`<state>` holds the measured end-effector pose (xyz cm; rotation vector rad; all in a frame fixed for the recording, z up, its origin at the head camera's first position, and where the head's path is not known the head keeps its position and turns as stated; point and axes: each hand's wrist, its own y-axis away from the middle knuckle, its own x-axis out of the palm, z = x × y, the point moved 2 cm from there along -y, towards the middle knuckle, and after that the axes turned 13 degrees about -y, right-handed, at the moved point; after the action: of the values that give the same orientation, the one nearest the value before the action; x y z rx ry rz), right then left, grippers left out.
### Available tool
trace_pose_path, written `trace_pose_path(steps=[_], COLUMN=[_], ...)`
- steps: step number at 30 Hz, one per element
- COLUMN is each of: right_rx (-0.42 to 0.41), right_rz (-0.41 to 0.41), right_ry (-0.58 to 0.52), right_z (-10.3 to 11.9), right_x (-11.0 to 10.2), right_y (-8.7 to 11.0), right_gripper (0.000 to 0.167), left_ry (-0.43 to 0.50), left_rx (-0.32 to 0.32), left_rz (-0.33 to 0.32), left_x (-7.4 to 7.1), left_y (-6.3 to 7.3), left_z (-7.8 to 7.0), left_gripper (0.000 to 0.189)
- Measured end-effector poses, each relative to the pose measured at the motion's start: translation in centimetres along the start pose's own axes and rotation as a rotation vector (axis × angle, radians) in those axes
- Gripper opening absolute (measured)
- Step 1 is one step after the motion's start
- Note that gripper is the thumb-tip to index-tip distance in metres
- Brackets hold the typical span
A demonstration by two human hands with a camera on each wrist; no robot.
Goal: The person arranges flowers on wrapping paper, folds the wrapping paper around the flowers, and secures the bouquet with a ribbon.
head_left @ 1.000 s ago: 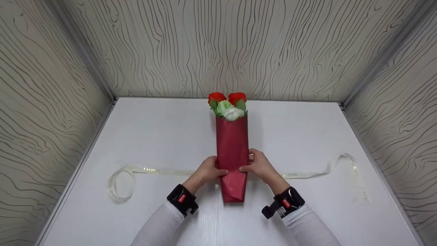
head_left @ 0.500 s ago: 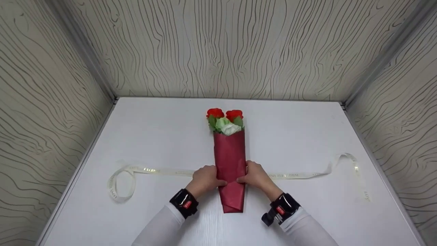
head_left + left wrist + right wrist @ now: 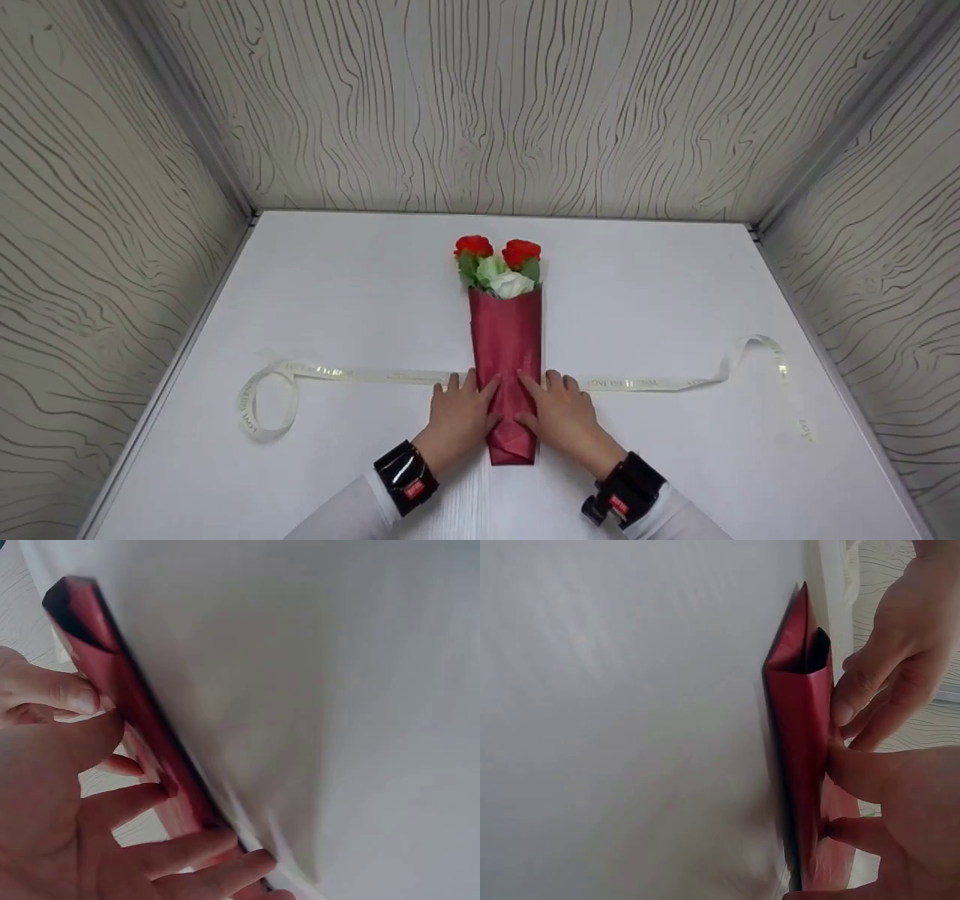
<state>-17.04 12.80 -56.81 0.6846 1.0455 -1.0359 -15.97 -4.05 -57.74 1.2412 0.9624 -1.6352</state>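
A bouquet in dark red wrapping paper [image 3: 507,330] lies on the white table. Out of its far end show two red flowers [image 3: 474,246], a white flower [image 3: 511,285] and green leaves. My left hand [image 3: 457,420] spreads its fingers along the paper's left side, thumb and forefinger touching the paper. On the other side my right hand [image 3: 568,421] does the same, its fingers loosely straight. The folded lower end of the wrapping [image 3: 799,709] stands partly open in the right wrist view. Beneath the bouquet runs a cream ribbon [image 3: 360,373] with gold lettering.
The ribbon's left end curls into a loop [image 3: 247,409]; its right end [image 3: 780,367] twists up and over. Wood-grain patterned walls [image 3: 480,105] enclose the table [image 3: 637,300] at the back and both sides.
The bouquet has come toward me and down onto the ribbon. Both hands have loosened from gripping its sides and now spread their fingers against the paper, lower down.
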Motion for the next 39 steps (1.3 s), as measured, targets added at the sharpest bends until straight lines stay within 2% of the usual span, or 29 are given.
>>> trace_pose_path(steps=[5, 11, 16, 21, 24, 27, 30, 33, 36, 39], right_rx=[-0.007, -0.006, -0.019, -0.001, 0.068, 0.191, 0.331, 0.431, 0.472, 0.473], right_rz=[-0.01, 0.022, 0.025, -0.004, -0.038, -0.04, 0.009, 0.08, 0.137, 0.157], right_ry=[0.012, -0.003, -0.051, -0.142, -0.129, -0.088, -0.068, -0.088, -0.127, -0.158], right_z=[-0.5, -1.4, -2.2, -3.8, -5.6, -8.0, -10.3, -12.2, -13.6, -14.7], right_x=[0.2, 0.2, -0.2, -1.5, -2.9, -4.5, -5.8, -6.5, -6.8, -6.7], right_y=[-0.9, -2.7, -3.9, -3.5, -2.5, -0.9, 0.9, 2.4, 3.4, 3.8], right_gripper=[0.064, 0.065, 0.064, 0.059, 0.057, 0.056, 0.059, 0.065, 0.07, 0.072], left_ry=[0.028, 0.069, 0.119, 0.223, 0.271, 0.269, 0.237, 0.195, 0.18, 0.194], left_rx=[-0.023, -0.02, -0.018, -0.029, -0.078, -0.165, -0.248, -0.293, -0.306, -0.301], left_rz=[0.08, 0.143, 0.119, 0.083, 0.064, 0.07, 0.097, 0.128, 0.131, 0.141], left_x=[0.4, 0.7, 0.9, 1.0, 1.1, 1.2, 1.2, 1.3, 1.5, 1.7], left_y=[-0.9, -2.4, -3.3, -3.1, -2.5, -1.5, -0.4, 0.7, 1.4, 1.7], left_z=[0.4, 1.3, 2.0, 2.8, 4.4, 6.5, 8.3, 9.6, 10.4, 10.9], left_gripper=[0.054, 0.056, 0.055, 0.056, 0.057, 0.055, 0.054, 0.054, 0.053, 0.053])
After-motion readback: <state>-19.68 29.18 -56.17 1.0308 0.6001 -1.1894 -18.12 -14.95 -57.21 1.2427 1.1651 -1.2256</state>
